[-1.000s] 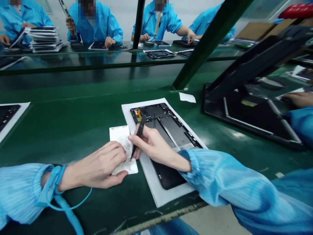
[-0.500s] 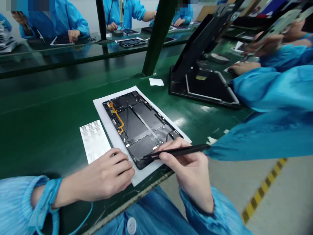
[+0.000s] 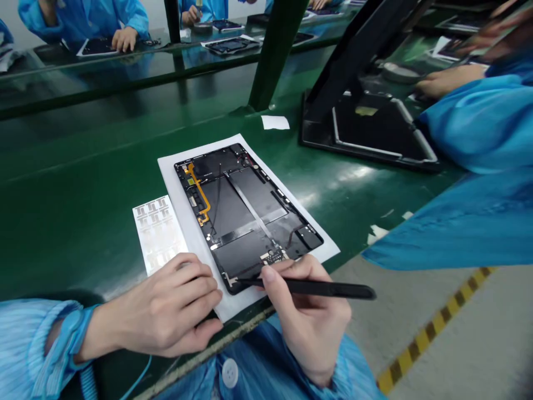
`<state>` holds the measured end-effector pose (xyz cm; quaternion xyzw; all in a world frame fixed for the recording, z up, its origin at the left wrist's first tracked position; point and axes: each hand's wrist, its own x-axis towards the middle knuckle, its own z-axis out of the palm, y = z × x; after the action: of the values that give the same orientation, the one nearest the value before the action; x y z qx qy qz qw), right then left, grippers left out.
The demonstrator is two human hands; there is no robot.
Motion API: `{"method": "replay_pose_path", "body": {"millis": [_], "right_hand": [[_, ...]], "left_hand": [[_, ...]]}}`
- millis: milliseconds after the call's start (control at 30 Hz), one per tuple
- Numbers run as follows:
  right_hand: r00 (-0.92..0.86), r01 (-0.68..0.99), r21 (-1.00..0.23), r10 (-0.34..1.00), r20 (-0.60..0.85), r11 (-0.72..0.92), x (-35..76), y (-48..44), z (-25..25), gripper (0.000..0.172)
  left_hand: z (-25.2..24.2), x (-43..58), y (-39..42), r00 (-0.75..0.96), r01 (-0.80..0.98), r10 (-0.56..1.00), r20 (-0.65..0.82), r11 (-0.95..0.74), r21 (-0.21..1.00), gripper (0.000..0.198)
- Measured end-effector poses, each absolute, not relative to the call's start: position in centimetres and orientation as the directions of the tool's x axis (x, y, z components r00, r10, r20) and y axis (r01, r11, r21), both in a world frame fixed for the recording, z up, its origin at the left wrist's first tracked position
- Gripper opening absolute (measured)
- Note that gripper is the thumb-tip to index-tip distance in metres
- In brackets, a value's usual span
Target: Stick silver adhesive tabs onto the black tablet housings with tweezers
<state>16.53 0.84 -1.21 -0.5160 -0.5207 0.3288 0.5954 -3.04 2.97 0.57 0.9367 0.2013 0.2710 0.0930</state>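
A tablet back housing (image 3: 239, 205) with its inner parts exposed lies on a white sheet (image 3: 166, 166). My right hand (image 3: 310, 311) grips black tweezers (image 3: 328, 288) and holds them low over the near end of the housing. Their tip meets a small light, angular piece (image 3: 230, 280) at the near-left corner; whether they pinch it is unclear. Near that corner, my left hand (image 3: 179, 305) rests at the sheet's edge, fingers loosely bent and thumb apart, with nothing visible in it. A card of grey stickers (image 3: 160, 236) lies just beyond the left hand, partly covered by it.
A black stand (image 3: 370, 150) is at the right on the green table (image 3: 83, 183), beside a co-worker's blue sleeve (image 3: 478, 128). A green post (image 3: 277, 61) rises behind. Paper scraps (image 3: 275, 122) lie about. Other people work across the back.
The tweezers have swung so that their rear end points lower, and their tip is at the near-left corner, where the light piece now shows. My left hand has shifted slightly. The view has tilted down.
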Motion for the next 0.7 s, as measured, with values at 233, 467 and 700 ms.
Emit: {"method": "replay_pose_path", "body": {"millis": [233,467,700], "right_hand": [[0.23,0.156,-0.946,0.921,0.314,0.283,16.4,0.78,-1.46,0.019],[0.219,0.163,-0.939,0.917,0.333,0.302,16.28,0.64,-1.52,0.019],[0.235,0.19,-0.934,0.909,0.343,0.304,16.36,0.53,-2.09,0.018]], "left_hand": [[0.65,-2.83,3.3,0.759,0.361,0.47,0.452,-0.88,0.309,0.016],[0.51,-2.83,3.16,0.76,0.376,0.481,0.436,-0.874,0.309,0.016],[0.41,-2.87,3.08,0.759,0.369,0.482,0.438,-0.872,0.321,0.015]]}}
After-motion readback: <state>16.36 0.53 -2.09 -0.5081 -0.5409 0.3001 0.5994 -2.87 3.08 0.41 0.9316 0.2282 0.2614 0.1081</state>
